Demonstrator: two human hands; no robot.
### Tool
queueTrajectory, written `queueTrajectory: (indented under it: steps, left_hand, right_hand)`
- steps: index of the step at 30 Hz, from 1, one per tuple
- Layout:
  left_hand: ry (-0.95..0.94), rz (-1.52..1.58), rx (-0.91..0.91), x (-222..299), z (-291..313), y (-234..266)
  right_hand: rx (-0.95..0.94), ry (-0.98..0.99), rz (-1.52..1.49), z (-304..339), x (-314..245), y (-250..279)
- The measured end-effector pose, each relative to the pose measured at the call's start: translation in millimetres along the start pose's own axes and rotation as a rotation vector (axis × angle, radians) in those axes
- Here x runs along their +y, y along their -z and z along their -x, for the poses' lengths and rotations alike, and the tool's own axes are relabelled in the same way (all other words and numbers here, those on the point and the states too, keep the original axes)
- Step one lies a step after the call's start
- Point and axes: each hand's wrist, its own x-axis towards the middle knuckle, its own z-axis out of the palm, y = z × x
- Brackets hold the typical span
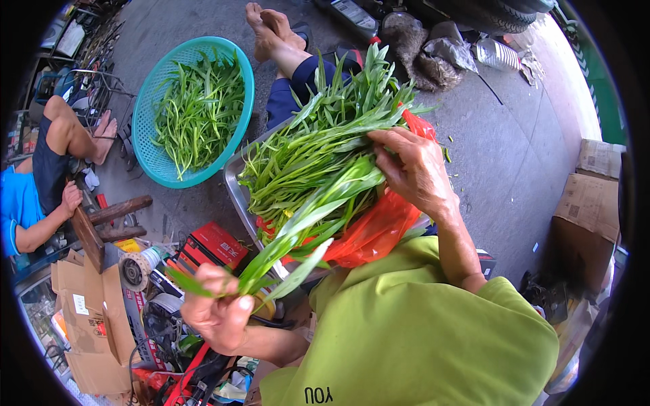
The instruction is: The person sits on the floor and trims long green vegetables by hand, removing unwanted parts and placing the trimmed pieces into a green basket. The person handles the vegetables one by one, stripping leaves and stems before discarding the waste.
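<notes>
Head view: my left fingers point(237, 311) pinch greens point(288, 237), whether my right fingers point(401, 143) grip I cannot tell, and loose pinching could drop some.

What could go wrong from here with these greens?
The heaped greens rise above the rim of the metal tray, so some could spill. The red plastic bag lies crumpled against them and might snag. The left hand holds a bunch over clutter, where stray leaves could drop.
</notes>
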Motion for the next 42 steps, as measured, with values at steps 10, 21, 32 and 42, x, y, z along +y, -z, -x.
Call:
queueTrajectory:
  steps: [10, 21, 32, 42]
  left_hand:
    - [0.131, 1.224, -0.024, -29, -9, 10]
    - [0.498, 0.696, 0.096, -24, -3, -58]
    - [0.171, 1.05, 0.167, -29, -41, -35]
    - [0.241, 0.609, 0.305, -36, -38, -55]
  right_hand:
    - [-0.141, -0.159, -0.362, 4, -27, 11]
    - [-0.312, 0.447, -0.207, -2, -77, -33]
    - [-0.309, 0.02, -0.86, -27, -96, -34]
    - [-0.262, 0.15, -0.529, -11, -85, -10]
